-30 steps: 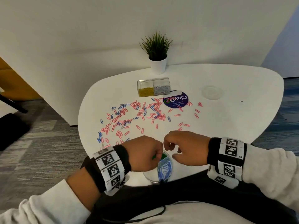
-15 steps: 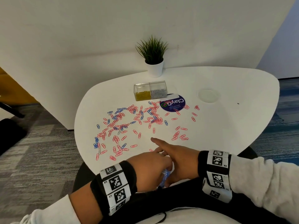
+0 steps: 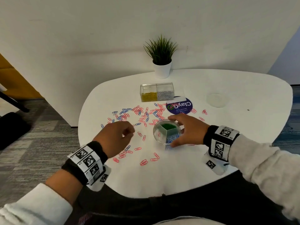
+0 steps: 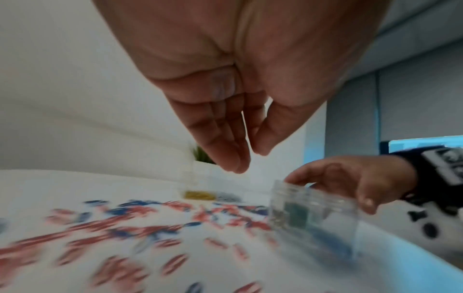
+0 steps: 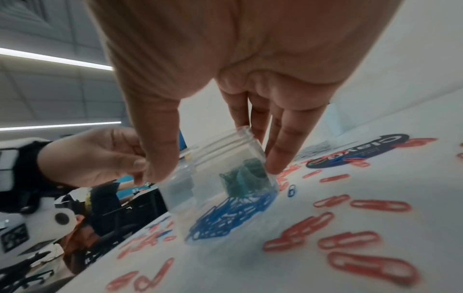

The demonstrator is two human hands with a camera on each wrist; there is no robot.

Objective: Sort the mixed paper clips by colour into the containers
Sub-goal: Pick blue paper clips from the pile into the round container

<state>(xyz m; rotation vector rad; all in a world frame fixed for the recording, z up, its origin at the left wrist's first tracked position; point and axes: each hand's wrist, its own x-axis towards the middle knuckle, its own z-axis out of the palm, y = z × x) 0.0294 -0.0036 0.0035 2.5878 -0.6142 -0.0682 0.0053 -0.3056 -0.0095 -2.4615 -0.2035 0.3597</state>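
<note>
Since a moment ago our right grip (image 3: 186, 129) has carried the round tub (image 3: 167, 132) it clasps up among the clips (image 3: 142, 138), which lie just beside our loosely curled, empty left grip (image 3: 116, 135).

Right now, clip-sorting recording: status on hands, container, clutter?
Right hand grips round clear divided container, green and blue clips inside. Left hand loosely curled, holds nothing visible. Red and blue paper clips scattered across white table.

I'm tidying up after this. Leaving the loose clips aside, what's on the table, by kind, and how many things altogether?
Round clear container: 1
Rectangular clear box: 1
Potted plant: 1
Purple round disc: 1
White slip: 1
Clear round lid: 1
Total: 6
</note>
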